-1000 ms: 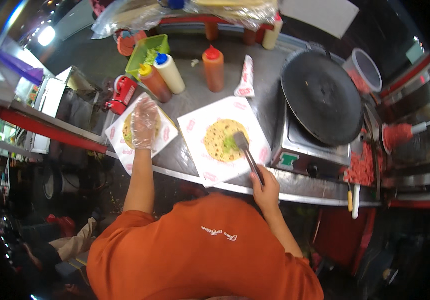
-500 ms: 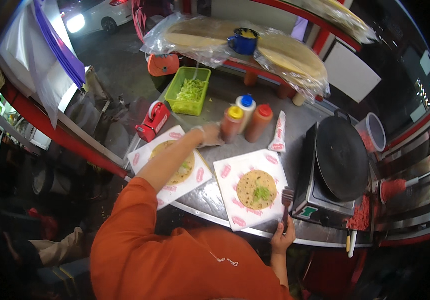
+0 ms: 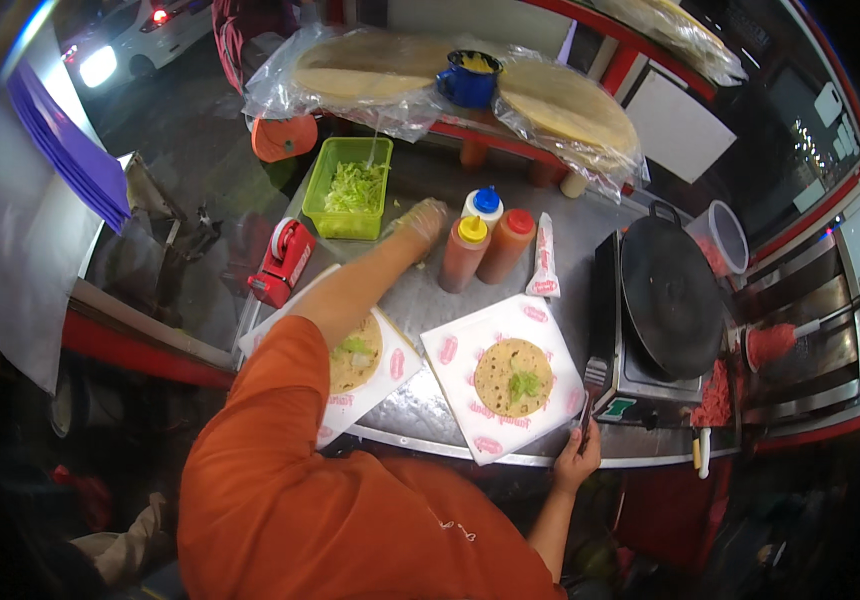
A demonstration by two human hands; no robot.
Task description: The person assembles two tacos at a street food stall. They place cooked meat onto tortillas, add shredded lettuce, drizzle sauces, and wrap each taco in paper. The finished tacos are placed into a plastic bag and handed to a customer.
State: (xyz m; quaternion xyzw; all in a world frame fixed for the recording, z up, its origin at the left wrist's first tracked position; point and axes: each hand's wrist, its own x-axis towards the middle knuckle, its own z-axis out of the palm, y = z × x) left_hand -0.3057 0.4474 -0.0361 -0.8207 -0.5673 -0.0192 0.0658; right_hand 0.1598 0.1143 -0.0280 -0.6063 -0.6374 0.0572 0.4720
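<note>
The green tub of shredded lettuce [image 3: 352, 187] is sitting at the far left of the steel counter [image 3: 420, 300]. Just right of the tub, the gloved left hand [image 3: 418, 219] is hovering, fingers loosely curled, holding nothing visible. Well nearer than the tub, at the counter's front edge, the right hand [image 3: 577, 462] is gripping tongs [image 3: 590, 395] beside the tortilla on paper [image 3: 513, 377].

Counter [image 3: 420, 410] is showing as brushed metal, dully reflecting. Left hand [image 3: 420, 220] is wearing a clear, crinkled plastic glove. Squeeze bottles [image 3: 465, 255] are presenting as smooth, glossy plastic. Green tub [image 3: 348, 188] is looking like translucent plastic. Paper sheets [image 3: 450, 355] are lying matt under the tortillas. Griddle plate [image 3: 670, 295] is appearing matt black metal. Stacked flatbreads [image 3: 570, 105] are sitting under shiny plastic film.
</note>
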